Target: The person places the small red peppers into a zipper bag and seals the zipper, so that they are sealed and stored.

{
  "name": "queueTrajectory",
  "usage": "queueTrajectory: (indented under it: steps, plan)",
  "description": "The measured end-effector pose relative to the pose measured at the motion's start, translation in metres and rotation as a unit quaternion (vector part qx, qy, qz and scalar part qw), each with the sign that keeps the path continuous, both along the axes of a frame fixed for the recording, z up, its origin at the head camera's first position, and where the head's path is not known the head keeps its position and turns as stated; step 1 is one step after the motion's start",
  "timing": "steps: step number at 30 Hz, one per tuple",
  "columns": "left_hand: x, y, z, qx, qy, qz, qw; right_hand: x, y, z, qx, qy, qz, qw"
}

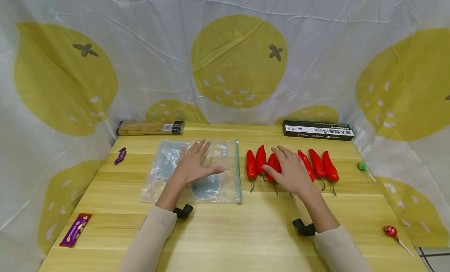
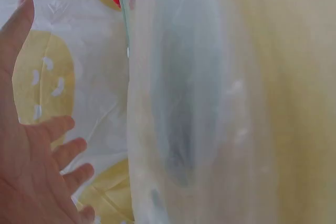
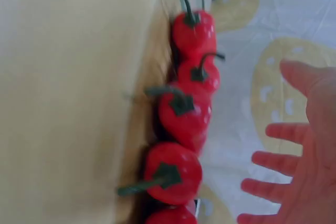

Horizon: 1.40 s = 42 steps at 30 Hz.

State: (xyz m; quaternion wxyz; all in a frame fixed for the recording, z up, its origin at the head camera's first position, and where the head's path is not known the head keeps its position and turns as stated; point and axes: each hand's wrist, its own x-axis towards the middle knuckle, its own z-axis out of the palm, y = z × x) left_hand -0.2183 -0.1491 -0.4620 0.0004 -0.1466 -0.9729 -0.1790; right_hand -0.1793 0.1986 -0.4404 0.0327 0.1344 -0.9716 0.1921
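Note:
My left hand (image 1: 192,166) is over the clear zip bag (image 1: 228,178), fingers spread and holding nothing. The bag lies flat, its green zip edge toward the right, with grey-blue printed patches. In the left wrist view the left hand (image 2: 31,166) shows an open palm beside the bag (image 2: 189,77). My right hand (image 1: 290,172) hovers over a row of red chili peppers (image 1: 251,165), fingers apart, covering some of them. The right wrist view has the peppers (image 3: 173,174) with green stems, and the empty right hand (image 3: 310,156) to their right.
At the back stand a noodle pack (image 1: 147,128) on the left and a black pasta box (image 1: 318,130) on the right. A purple candy (image 1: 120,156) and a purple chocolate bar (image 1: 75,230) lie left; a green lollipop (image 1: 363,167) and a red lollipop (image 1: 390,231) lie right.

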Motion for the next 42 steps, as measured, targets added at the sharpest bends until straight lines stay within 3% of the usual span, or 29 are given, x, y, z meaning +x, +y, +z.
queueTrajectory:
  steps: [5, 10, 14, 18, 22, 25, 32, 42]
  plan:
    - [0.006, 0.0, -0.006, 0.079, -0.021, -0.015, 0.9966, 0.024, -0.006, -0.008, -0.055, 0.053, -0.026, 0.997]
    - [0.005, 0.002, -0.014, 0.116, -0.036, -0.036, 0.992, 0.046, -0.013, -0.016, -0.147, 0.092, -0.054, 0.983]
    - [0.003, 0.006, -0.02, 0.123, -0.03, -0.063, 0.99, 0.055, -0.022, -0.026, -0.24, 0.032, -0.046, 0.969]
    - [0.001, 0.011, -0.027, 0.137, -0.011, -0.08, 0.9873, 0.057, -0.029, -0.038, -0.289, -0.055, -0.055, 0.954]
    - [0.001, 0.014, -0.037, 0.155, -0.012, -0.068, 0.9856, 0.055, -0.037, -0.045, -0.342, -0.122, -0.072, 0.929]
    - [0.002, 0.017, -0.043, 0.162, -0.02, -0.051, 0.9852, 0.052, -0.043, -0.047, -0.359, -0.141, -0.084, 0.919]
    - [0.002, 0.019, -0.049, 0.169, -0.002, -0.035, 0.9849, 0.045, -0.058, -0.051, -0.33, -0.123, -0.096, 0.931]
    - [-0.002, 0.022, -0.056, 0.211, 0.04, -0.005, 0.9767, 0.04, -0.067, -0.052, -0.327, -0.119, -0.12, 0.93]
